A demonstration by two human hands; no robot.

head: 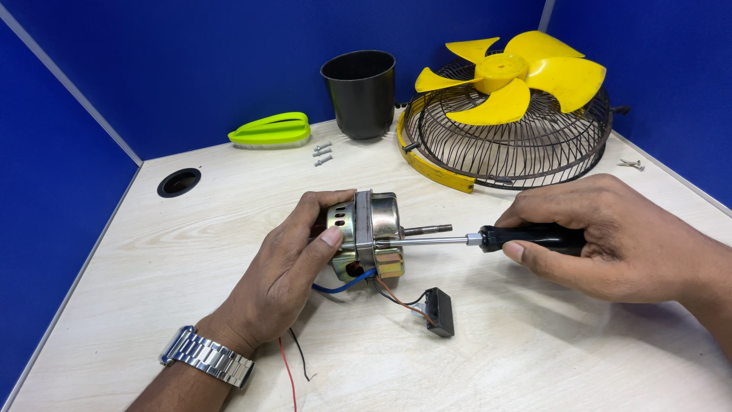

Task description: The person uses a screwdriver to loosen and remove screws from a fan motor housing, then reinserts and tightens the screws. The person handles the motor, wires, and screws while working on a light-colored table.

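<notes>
Head view, left hand point(286, 267) gripping motor point(367, 233), right hand point(610, 236) screwdriver point(488, 239)

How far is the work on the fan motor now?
Done: yellow fan blade and wire grille lie aside, loose screws near the black cup. In hand: left hand grips the motor; right hand drives a screwdriver into it. Left: motor casing is unopened.
</notes>
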